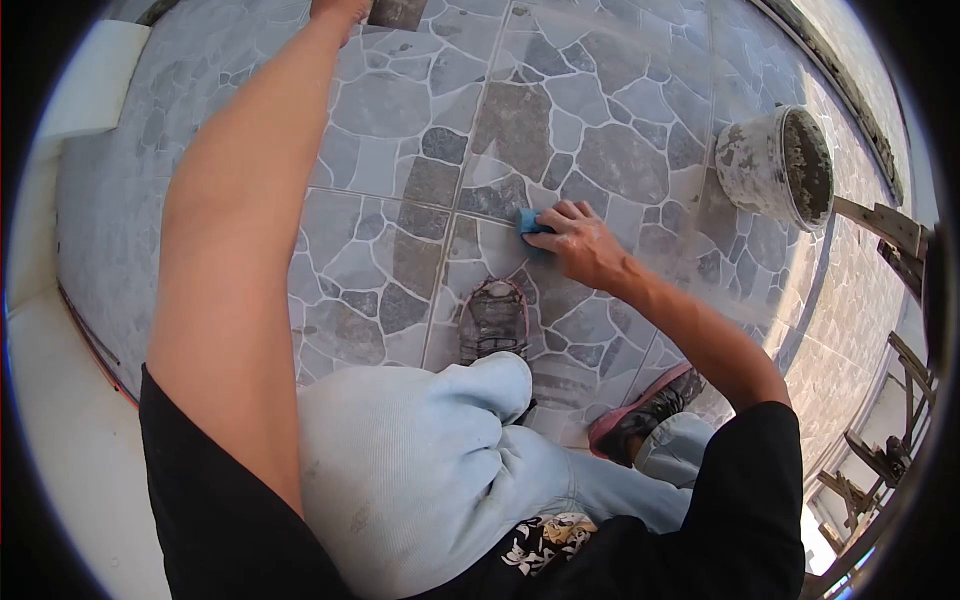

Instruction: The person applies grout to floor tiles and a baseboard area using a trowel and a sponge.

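Fingers of our right hand (583, 247) are closed around a small blue block (528, 222), sponge-like in look, low against the grey, stone-patterned tile floor (380, 105). We grip it from above and the side, probably so that its underside can lie flat on the tiles. It sits just beyond the dark, pink-trimmed shoe (495, 318) in the middle, within easy reach. The white, grey-smeared plastic bucket (750, 165) stands far right, likely kept handy yet clear of our feet.

Our right elbow is bent out to the right, the forearm slanting far and left, palm down. Our left arm stretches almost straight to the far edge, perhaps for balance; the left hand (343, 10) is cut off beside a flat brown-grey piece (397, 12), so we cannot tell its grip.
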Motion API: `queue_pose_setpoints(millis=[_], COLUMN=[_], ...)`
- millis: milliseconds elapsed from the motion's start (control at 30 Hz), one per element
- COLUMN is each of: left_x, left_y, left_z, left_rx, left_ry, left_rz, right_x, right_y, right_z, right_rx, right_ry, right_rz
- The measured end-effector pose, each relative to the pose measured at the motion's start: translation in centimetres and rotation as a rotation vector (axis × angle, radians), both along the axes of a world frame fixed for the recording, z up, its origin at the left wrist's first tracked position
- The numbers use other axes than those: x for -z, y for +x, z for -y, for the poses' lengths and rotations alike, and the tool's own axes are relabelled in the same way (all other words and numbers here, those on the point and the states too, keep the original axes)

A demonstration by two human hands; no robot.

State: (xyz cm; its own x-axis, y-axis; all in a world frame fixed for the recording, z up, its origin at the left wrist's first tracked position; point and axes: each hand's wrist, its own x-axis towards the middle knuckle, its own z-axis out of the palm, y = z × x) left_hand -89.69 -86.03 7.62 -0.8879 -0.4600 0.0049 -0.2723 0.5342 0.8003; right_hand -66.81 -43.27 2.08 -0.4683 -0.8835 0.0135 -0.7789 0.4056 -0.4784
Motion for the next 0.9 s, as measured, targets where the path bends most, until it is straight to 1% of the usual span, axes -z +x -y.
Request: queue_pose_setpoints(millis=[33,67,100,167,200,267,300,367,400,467,500,533,567,600,633,667,700,733,767,800,833,867,900], left_x=[0.8,1.5,1.5,1.0,1.0,0.5,1.0,2.5,2.1,0.8,0.5,0.3,1.2,2.4,1.9,0.9,1.7,2.2,1.9,1.5,1.6,1.9,2.2], left_y=[-0.2,-0.4,-0.1,-0.1,-0.1,-0.3,-0.9,-2.4,-2.5,-3.0,-3.1,-2.9,-3.3,-3.6,-2.5,-0.8,-0.1,0.5,1.5,2.3,2.6,2.2,1.5], left_z=[1.4,2.8,3.5,4.1,3.2,1.2,0.6,0.3,0.0,-1.3,-1.2,-1.0,1.5,3.3,2.7,2.6,3.9,5.5,5.9,6.1,7.5,8.5,8.3], left_rx=[-0.019,-0.034,-0.025,-0.052,-0.043,-0.134,-0.130,0.104,0.101,0.096,0.086,0.083,0.104,0.121,0.067,0.010,0.002,-0.008,-0.053,-0.097,-0.103,-0.105,-0.087], left_ry=[0.037,0.072,0.071,0.053,0.058,0.167,0.168,0.219,0.209,0.180,0.119,0.072,0.171,0.274,0.254,0.224,0.240,0.251,0.209,0.168,0.168,0.173,0.183], left_rz=[0.012,0.017,0.032,0.054,0.054,0.027,0.026,-0.050,-0.052,-0.032,-0.046,-0.060,-0.044,-0.027,0.003,0.036,0.048,0.061,0.062,0.059,0.078,0.092,0.091], right_x=[-0.6,-0.9,-0.7,-0.6,-0.4,0.4,0.9,1.9,1.8,1.3,1.2,1.4,1.3,0.9,0.6,0.6,0.0,-1.2,-1.8,-2.3,-2.5,-2.5,-2.5], right_y=[0.1,0.1,0.8,1.2,1.7,2.4,2.9,4.0,4.5,5.3,4.6,3.2,2.2,1.8,1.6,2.0,2.5,3.1,3.6,4.0,4.3,4.8,5.3], right_z=[-4.0,-6.3,-6.7,-7.5,-5.9,0.3,3.4,9.0,10.9,13.0,12.6,11.4,9.5,6.6,3.0,-1.8,-7.1,-12.3,-17.2,-21.3,-24.1,-23.9,-22.3], right_rx=[0.034,0.071,0.080,0.173,0.177,0.167,0.154,-0.008,-0.011,-0.322,-0.300,-0.133,0.030,0.077,0.117,0.082,0.060,0.096,0.173,0.237,0.303,0.321,0.357], right_ry=[0.050,0.098,0.098,0.038,0.000,-0.074,-0.106,-0.228,-0.237,-0.116,-0.112,-0.142,-0.159,-0.118,-0.083,-0.073,0.005,0.128,0.179,0.283,0.317,0.326,0.256], right_rz=[-0.001,-0.007,0.007,-0.049,-0.019,0.034,0.065,0.051,0.049,0.035,0.036,-0.004,-0.048,-0.034,-0.020,0.015,0.031,0.021,0.034,-0.015,0.013,0.011,-0.013])
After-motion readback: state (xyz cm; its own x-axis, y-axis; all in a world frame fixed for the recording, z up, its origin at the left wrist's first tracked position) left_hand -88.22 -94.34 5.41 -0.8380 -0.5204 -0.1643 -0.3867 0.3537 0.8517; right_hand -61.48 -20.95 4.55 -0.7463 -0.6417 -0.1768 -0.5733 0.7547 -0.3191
